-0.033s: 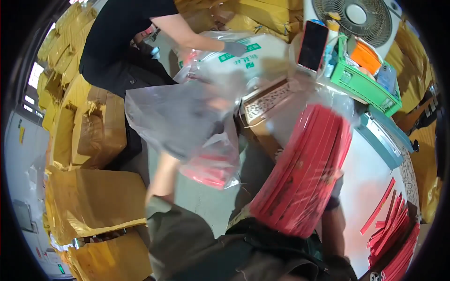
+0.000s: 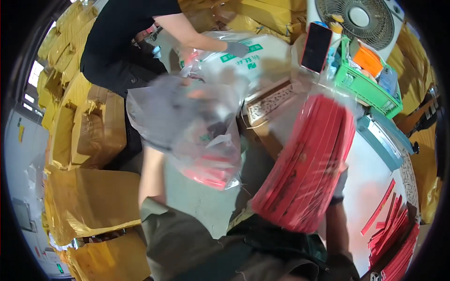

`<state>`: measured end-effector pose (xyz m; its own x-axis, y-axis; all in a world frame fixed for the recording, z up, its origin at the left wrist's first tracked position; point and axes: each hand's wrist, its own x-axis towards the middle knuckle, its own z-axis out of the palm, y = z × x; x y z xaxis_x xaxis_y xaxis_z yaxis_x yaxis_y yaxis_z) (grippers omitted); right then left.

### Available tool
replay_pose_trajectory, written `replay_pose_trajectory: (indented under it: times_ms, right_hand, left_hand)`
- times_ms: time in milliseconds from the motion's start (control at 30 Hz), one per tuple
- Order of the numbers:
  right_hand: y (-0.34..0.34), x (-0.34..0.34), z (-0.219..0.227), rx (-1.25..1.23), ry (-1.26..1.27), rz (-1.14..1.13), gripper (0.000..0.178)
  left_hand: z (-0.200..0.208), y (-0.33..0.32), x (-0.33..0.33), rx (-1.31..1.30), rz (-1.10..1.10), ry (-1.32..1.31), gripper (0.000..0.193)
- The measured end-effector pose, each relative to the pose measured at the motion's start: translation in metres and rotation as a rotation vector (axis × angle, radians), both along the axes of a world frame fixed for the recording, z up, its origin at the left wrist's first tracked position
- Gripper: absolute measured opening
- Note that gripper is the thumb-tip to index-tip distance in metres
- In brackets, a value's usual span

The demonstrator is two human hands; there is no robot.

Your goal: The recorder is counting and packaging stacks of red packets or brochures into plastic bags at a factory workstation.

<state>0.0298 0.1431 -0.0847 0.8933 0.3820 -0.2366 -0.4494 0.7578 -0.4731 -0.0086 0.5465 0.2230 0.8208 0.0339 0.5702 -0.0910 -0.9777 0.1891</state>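
Head view: one clear-wrapped red bundle (image 2: 304, 164), long and ribbed, is held aslant above the lap, its upper end leaned toward the right. Its right edge is gripped by the right hand (image 2: 341, 182), grey-gloved, with fingers closed about the edge as far as they show; the remainder of that hand is covered by the bundle. One left hand (image 2: 176, 114), grey-gloved and much blurred by motion, is seen at a clear plastic bag (image 2: 194, 157) with red contents in its lower part; how far its fingers are spread, and whether the film is grasped, cannot be told. Red strips (image 2: 386, 225), loose and overlapping, are laid on a white tabletop (image 2: 361, 196) to the right. Beyond them are placed a teal impulse sealer (image 2: 382, 140), a green crate (image 2: 365, 86) filled with small articles, a red-edged smartphone (image 2: 316, 48) stood upright beside it, and a fan (image 2: 358, 18). A white sack (image 2: 269, 49) with green print is touched by a co-worker's gloved hand (image 2: 237, 49). Tape-wrapped cartons (image 2: 93, 196), yellow-brown, are stacked along the left.
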Motion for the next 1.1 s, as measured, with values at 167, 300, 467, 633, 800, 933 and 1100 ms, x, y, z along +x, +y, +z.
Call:
replay_pose_trajectory:
  times_ms: [167, 300, 467, 633, 800, 933, 1100]
  right_hand:
    - [0.147, 0.062, 0.202, 0.154, -0.336, 0.130, 0.040]
    - [0.257, 0.087, 0.268, -0.031, -0.671, 0.276, 0.047]
    - [0.385, 0.057, 0.217, -0.385, -0.979, -0.029, 0.056]
    - [0.406, 0.000, 0.125, -0.735, -1.409, 0.228, 0.061]
    - [0.401, 0.003, 0.041, -1.185, -1.230, 0.666, 0.052]
    - [0.402, -0.019, 0.075, -1.194, -1.530, 0.603, 0.043]
    - [0.458, -0.042, 0.061, -1.544, -1.561, 0.928, 0.034]
  left_hand:
    - [-0.020, 0.177, -0.048, 0.213, 0.687, 0.393, 0.038]
    - [-0.036, 0.199, -0.065, -0.029, 0.416, 0.597, 0.055]
    - [-0.067, 0.216, -0.068, -0.559, 0.120, 0.320, 0.055]
    - [-0.109, 0.239, -0.088, -1.048, -0.150, 0.054, 0.047]
    - [-0.120, 0.214, -0.094, -1.387, -0.217, 0.022, 0.050]
    - [-0.087, 0.186, -0.102, -1.129, -0.333, -0.121, 0.057]
    - [-0.070, 0.188, -0.129, -1.303, -0.368, -0.248, 0.062]
